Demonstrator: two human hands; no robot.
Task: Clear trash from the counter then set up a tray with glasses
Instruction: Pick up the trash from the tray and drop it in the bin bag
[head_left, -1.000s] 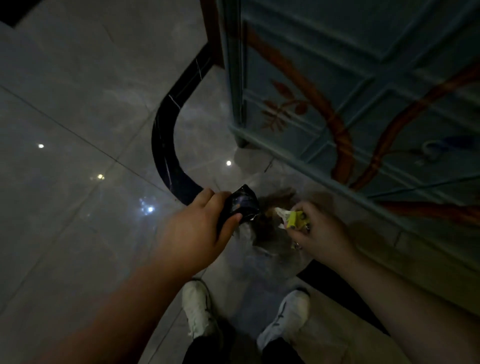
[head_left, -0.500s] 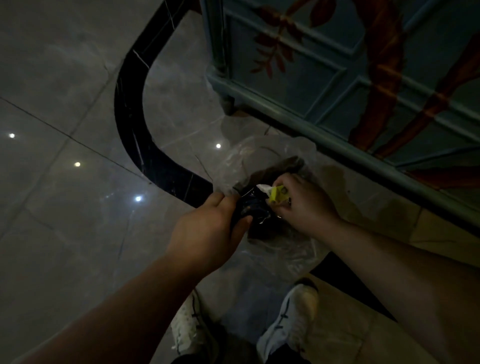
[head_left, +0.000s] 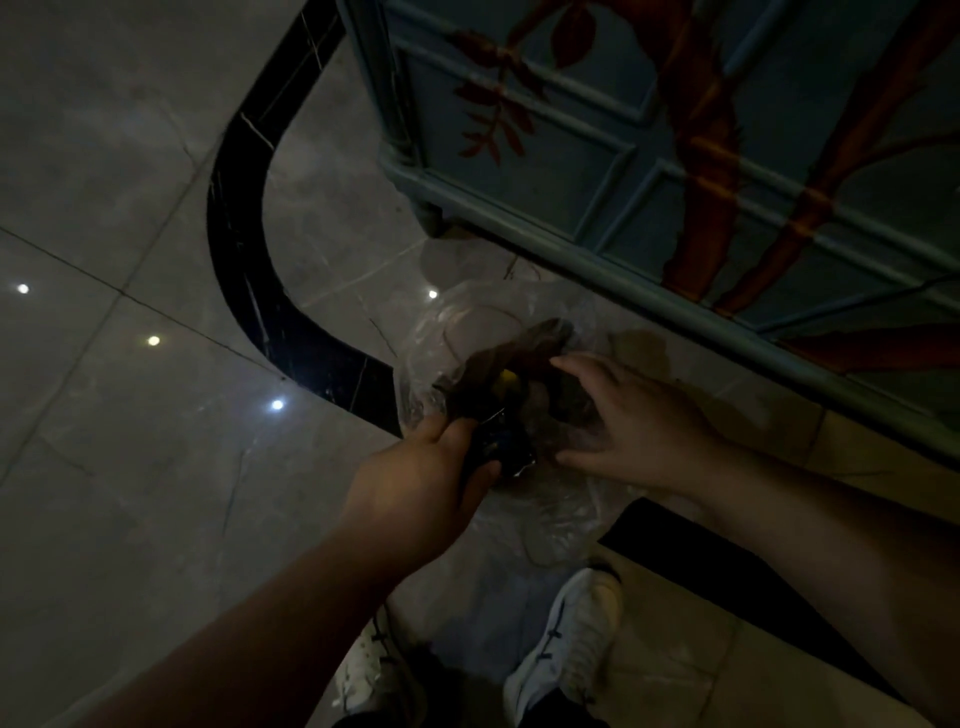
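A clear plastic trash bag (head_left: 558, 512) stands on the floor below me, its mouth open. My left hand (head_left: 421, 483) is shut on a dark shiny wrapper (head_left: 501, 452) at the bag's near rim. My right hand (head_left: 634, 421) hovers over the bag's mouth with fingers spread and nothing in it. A bit of the yellow wrapper (head_left: 508, 378) shows inside the bag among dark brown trash (head_left: 519, 353).
A blue cabinet (head_left: 649, 156) painted with orange branches stands right behind the bag. The grey tiled floor (head_left: 130, 467) carries a curved black inlay band (head_left: 244, 249). My white shoes (head_left: 566, 654) are just below the bag.
My right hand has let go of the yellow wrapper, which now lies in the bag, and opened. My left hand still grips the dark wrapper at the bag's mouth. The view tilted closer.
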